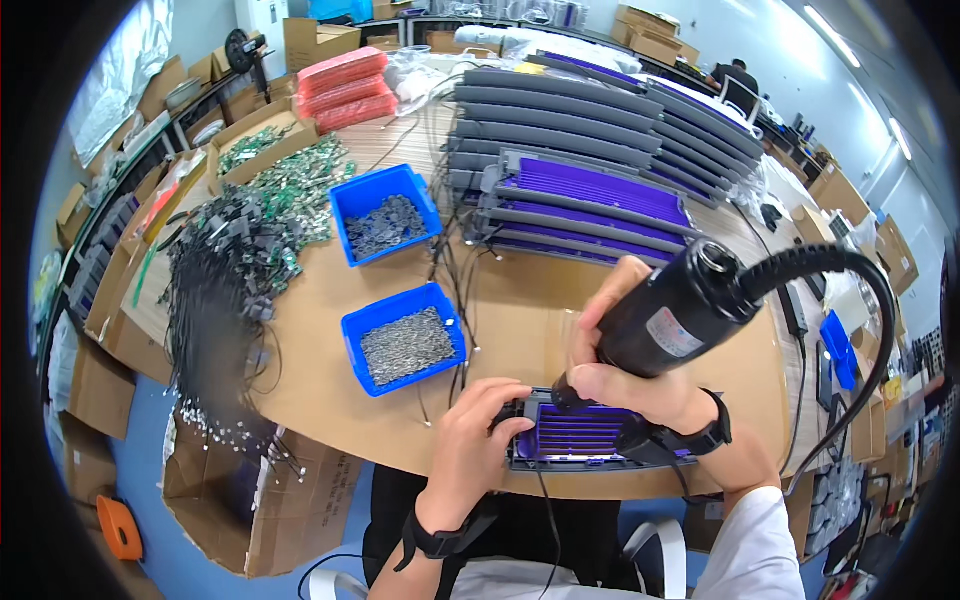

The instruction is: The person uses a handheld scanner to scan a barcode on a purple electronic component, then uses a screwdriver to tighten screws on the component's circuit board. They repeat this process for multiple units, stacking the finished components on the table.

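Observation:
On the cardboard near the table's front edge lies a grey plastic housing (580,434) with a slatted purple inside, a thin dark cable hanging from it. My left hand (470,435) grips its left end, thumb and fingers closing on a small dark part there. My right hand (630,390) is wrapped round a thick black electric screwdriver (660,318), held tilted with its tip down at the housing's upper left. The exact contact point is hidden behind the tool's nose. A black ribbed hose (860,262) runs off its top to the right.
Left of the housing stand a blue bin (352,368) of small screws and a farther blue bin (338,215) of small grey parts. Purple-and-grey housings (560,130) are stacked behind. Circuit boards (300,180) and a heap of black cables (215,290) cover the left side.

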Demonstrator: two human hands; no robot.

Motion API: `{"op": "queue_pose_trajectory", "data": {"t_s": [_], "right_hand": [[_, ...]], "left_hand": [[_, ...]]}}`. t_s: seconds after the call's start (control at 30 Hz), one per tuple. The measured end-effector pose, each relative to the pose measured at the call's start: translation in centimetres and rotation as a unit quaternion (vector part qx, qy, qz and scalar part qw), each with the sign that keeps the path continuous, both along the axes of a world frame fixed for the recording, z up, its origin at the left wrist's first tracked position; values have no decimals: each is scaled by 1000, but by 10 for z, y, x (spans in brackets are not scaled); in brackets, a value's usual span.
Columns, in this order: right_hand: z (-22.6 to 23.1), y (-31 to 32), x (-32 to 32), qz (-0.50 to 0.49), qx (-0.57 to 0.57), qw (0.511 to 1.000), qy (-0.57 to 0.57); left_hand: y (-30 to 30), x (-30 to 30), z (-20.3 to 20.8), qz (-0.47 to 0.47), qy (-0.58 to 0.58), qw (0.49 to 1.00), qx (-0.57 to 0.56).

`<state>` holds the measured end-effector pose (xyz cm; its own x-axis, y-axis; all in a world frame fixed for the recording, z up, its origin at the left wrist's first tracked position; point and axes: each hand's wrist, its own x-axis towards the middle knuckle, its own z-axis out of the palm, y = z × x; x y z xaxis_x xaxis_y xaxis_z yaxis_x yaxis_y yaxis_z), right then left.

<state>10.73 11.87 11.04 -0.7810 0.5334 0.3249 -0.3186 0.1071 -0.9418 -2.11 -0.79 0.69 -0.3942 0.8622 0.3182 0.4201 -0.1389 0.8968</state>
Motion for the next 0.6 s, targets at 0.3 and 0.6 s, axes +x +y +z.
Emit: {"op": "queue_pose_trajectory", "data": {"t_s": [0.3,0.6], "right_hand": [[15,-8,-24,-91,71,985,127],[-5,-15,-88,-92,34,979,179]], "left_hand": [[2,1,-7,17,36,998,44],[0,2,-10,1,20,1000,18]]}}
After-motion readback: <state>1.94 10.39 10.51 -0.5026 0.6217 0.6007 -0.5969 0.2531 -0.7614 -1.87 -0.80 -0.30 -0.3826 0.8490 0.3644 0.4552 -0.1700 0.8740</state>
